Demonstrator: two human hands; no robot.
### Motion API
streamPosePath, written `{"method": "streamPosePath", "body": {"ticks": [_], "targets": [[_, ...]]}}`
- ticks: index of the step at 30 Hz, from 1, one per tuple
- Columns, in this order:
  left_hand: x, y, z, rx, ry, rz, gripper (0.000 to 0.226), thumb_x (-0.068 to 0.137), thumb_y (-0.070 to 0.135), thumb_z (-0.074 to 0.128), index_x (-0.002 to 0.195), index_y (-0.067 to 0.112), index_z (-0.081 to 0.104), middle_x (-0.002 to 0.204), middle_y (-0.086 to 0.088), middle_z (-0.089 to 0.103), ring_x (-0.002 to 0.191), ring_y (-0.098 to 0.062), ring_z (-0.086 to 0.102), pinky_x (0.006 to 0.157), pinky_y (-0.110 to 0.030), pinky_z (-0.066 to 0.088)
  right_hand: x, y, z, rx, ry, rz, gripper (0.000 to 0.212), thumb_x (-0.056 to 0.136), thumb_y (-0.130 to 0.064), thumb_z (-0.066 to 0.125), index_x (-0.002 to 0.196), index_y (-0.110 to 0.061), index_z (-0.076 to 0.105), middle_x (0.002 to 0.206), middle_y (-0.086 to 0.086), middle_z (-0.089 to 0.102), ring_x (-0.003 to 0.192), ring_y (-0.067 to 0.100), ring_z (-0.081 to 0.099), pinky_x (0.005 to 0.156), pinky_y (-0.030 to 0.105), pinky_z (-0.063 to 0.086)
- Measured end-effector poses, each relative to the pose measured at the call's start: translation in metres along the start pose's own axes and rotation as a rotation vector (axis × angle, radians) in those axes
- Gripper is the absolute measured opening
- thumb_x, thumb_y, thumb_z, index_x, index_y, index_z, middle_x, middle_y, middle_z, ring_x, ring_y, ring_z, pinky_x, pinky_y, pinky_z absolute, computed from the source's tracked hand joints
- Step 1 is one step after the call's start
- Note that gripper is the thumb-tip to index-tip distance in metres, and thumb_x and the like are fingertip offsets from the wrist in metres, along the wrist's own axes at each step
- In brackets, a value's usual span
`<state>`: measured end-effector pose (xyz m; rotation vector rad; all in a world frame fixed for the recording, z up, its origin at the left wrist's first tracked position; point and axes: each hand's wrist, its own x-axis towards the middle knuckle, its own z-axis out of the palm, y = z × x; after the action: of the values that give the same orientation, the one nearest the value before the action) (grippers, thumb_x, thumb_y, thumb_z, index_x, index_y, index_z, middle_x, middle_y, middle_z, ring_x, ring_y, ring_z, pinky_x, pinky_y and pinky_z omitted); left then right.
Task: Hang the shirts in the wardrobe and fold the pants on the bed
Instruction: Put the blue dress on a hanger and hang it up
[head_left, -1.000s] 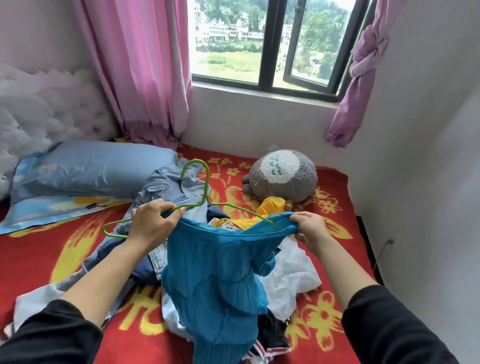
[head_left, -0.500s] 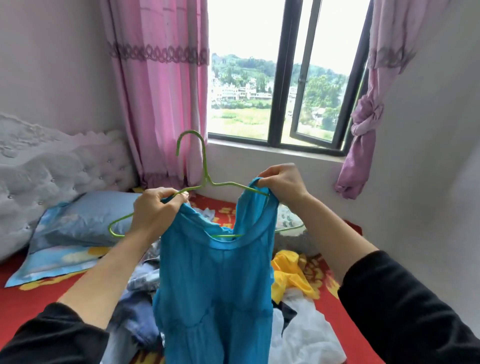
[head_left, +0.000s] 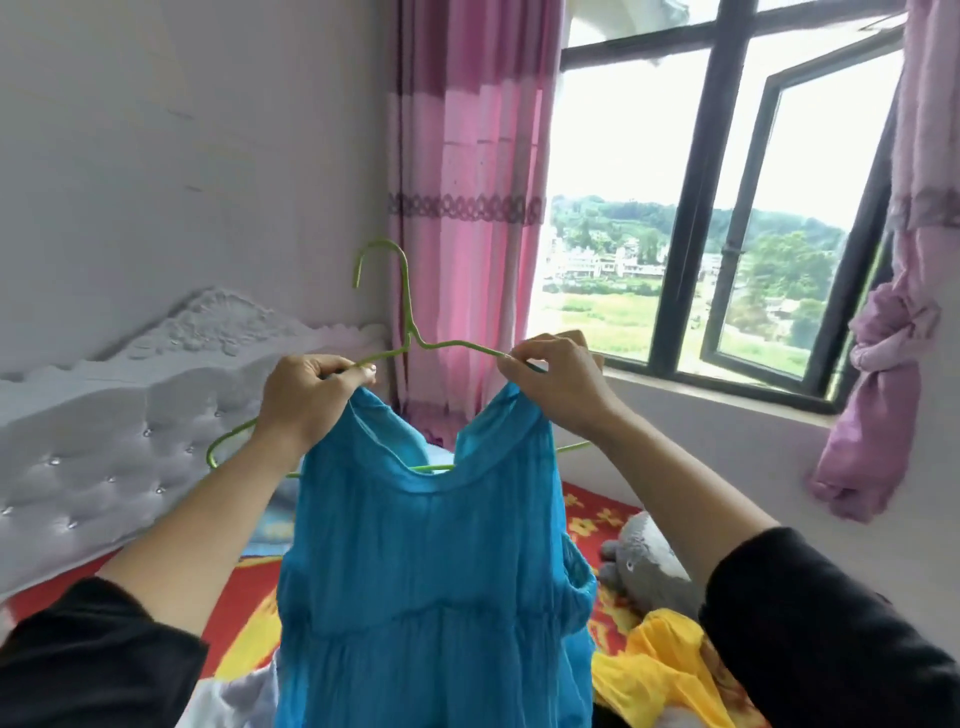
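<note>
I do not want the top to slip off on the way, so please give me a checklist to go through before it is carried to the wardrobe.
1. Hook of the green hanger free: ok, it stands clear above both hands.
2. Hanger's lower bar inside the blue top: ok, the bar shows in the neck opening.
3. Left strap seated on the wire: cannot tell, the left hand grips strap and wire together and covers them.
4. Right strap seated on the wire: cannot tell, the right hand pinches wire and strap at one spot.
5. Wardrobe in sight: not ok, it is not in view.
</note>
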<state>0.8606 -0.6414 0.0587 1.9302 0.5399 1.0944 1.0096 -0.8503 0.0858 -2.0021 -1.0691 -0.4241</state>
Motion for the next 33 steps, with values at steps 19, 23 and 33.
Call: {"method": "streamPosePath", "body": {"ticks": [19,23,33], "targets": [[-0.081,-0.005,-0.312,0.292,0.165,-0.005,0.016,0.086,0.004,0.066,0.096,0.016,0.071,0.087,0.005,0.071,0.078,-0.002,0.065,0.068,-0.007,0.047,0.007,-0.229,0.135,0.125,0.075,-0.516,0.028,0.099,-0.039,0.042,0.086,-0.017,0.053,0.077,-0.006,0.052,0.074,0.024,0.049,0.07,0.033,0.029],[-0.105,-0.018,-0.397,0.421,0.236,-0.023,0.014,0.089,0.011,0.064,0.093,0.022,0.07,0.084,0.007,0.07,0.075,-0.004,0.064,0.068,-0.012,0.045,-0.002,-0.303,0.176,0.187,0.068,-0.528,0.03,0.099,-0.039,0.042,0.088,-0.014,0.055,0.076,-0.005,0.052,0.071,0.023,0.047,0.069,0.032,0.029],[-0.137,-0.064,-0.598,0.762,0.485,-0.025,0.011,0.092,0.015,0.059,0.091,0.022,0.067,0.082,0.009,0.065,0.079,-0.01,0.059,0.063,-0.018,0.04,-0.045,-0.485,0.302,0.301,-0.101,-0.625,0.031,0.099,-0.035,0.044,0.079,-0.012,0.052,0.078,-0.002,0.05,0.068,0.024,0.049,0.06,0.034,0.038]]}}
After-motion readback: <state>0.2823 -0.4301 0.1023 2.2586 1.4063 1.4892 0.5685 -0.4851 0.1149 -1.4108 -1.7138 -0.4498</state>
